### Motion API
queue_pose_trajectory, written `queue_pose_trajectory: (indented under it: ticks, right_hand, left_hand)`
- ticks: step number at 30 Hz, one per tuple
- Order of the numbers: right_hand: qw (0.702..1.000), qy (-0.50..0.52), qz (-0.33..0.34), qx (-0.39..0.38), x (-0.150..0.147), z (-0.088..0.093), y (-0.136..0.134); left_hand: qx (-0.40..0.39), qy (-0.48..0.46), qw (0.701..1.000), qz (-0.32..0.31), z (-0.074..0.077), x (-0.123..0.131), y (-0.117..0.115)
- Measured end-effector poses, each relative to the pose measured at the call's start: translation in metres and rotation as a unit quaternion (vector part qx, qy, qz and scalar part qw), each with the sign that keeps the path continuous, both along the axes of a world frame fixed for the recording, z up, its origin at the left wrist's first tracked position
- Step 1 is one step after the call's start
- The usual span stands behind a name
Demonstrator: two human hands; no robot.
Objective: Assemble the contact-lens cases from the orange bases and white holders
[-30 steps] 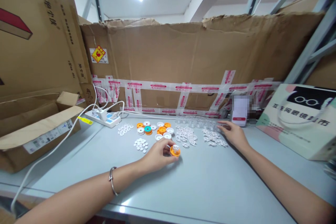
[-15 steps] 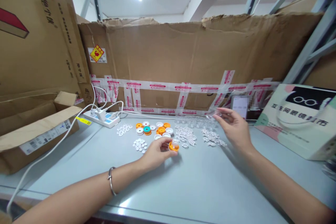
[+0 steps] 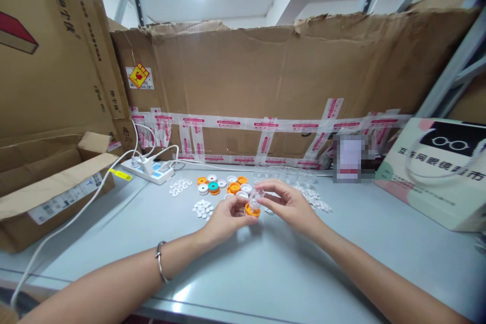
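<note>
So the left hand (image 3: pixel 227 216) has the orange cap (image 3: pixel 252 210) pinched between thumb and fingertips, just above the table (image 3: pixel 288 273), around the middle of it. The right hand (image 3: pixel 291 206) pinches a tiny clear piece (image 3: pixel 256 195) between thumb and forefinger, right on top of the cap. It's touching or nearly so, can't tell which. The other fingers on that hand are loosely curled.

If you ask me, the trick here is holding the cap level and steady with the left. Let the right do the lining up, straight down onto the centre, no tilting. A light grip on the clear piece seems smart, as it looks easy to flick away. The white discs (image 3: pixel 204 209) just to the left and the coloured caps (image 3: pixel 224 186) just beyond are close, so small movements only.
</note>
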State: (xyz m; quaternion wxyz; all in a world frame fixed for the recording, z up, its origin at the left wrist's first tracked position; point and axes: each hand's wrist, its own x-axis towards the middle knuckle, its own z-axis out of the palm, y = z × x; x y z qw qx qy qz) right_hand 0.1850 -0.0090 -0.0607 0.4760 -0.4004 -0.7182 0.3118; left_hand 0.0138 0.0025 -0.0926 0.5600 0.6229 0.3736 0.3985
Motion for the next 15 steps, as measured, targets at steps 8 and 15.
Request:
queue_pose_trajectory:
  ticks: [8, 15]
  right_hand:
    - [1.000, 0.006, 0.021, -0.011, -0.0044, -0.0032, 0.0001]
    - [0.999, 0.020, 0.031, -0.019, -0.0052, -0.0052, 0.0002]
  left_hand:
    - [0.013, -0.033, 0.999, -0.014, 0.0004, -0.0006, 0.0006]
    - [0.015, -0.037, 0.999, -0.006, 0.0010, -0.0014, 0.0003]
